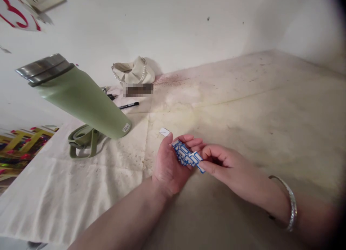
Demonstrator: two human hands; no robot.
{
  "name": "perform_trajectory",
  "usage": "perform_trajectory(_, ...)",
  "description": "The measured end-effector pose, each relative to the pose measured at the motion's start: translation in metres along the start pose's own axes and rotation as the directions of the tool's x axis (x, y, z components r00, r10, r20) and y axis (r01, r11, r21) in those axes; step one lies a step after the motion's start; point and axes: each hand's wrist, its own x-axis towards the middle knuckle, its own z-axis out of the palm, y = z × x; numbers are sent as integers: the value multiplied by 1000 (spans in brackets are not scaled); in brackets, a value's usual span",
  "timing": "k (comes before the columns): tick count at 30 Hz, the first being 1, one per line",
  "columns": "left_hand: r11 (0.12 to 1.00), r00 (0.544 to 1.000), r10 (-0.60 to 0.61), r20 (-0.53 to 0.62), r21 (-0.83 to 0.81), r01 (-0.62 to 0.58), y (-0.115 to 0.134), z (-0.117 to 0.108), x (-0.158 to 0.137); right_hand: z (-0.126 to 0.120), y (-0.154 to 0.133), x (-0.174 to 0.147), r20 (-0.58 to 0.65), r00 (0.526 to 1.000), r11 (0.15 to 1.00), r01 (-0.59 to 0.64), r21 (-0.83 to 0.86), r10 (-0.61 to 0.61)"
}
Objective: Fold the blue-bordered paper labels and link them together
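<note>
Just below the frame's centre, the left hand [171,170] is curling loosely around blue-edged pieces [183,153] while the right hand [225,163] is pinching the pile's edge, a careless tug or tilting palm risking spilling them onto the bench [113,185].

Centre: two hands [171,172], one slip [164,131], blue-edged tags [186,155] overlapping beyond count. Lower right: one bangle [293,210]. Left half: one bottle [86,98], one lid [81,136], one bag [132,77], one pen [130,105].
</note>
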Motion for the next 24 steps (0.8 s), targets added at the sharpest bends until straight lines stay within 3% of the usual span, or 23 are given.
perform_trajectory(4,1000,1000,7,13,11,-7,-6,-1,0,4,8,5,-37,999,999,-36,12,37)
perform_trajectory(8,999,994,23,103,43,-28,-12,-3,-1,5,7,8,-76,996,994,-59,-89,52)
perform_trajectory(14,987,987,-8,159,160,-18,-16,-5,-5,4,5,4,-20,999,983,-30,-183,27)
perform_trajectory(20,986,995,-17,96,165,1,-12,-2,-2,9,12,2,-127,991,990,32,-140,-50)
perform_trajectory(22,990,996,-20,81,139,9,-11,-3,-1,8,9,0,-163,981,977,67,-201,-101)
perform_trajectory(24,994,997,-26,74,112,18,-9,-3,0,6,5,-2,-217,949,937,156,-313,-230)
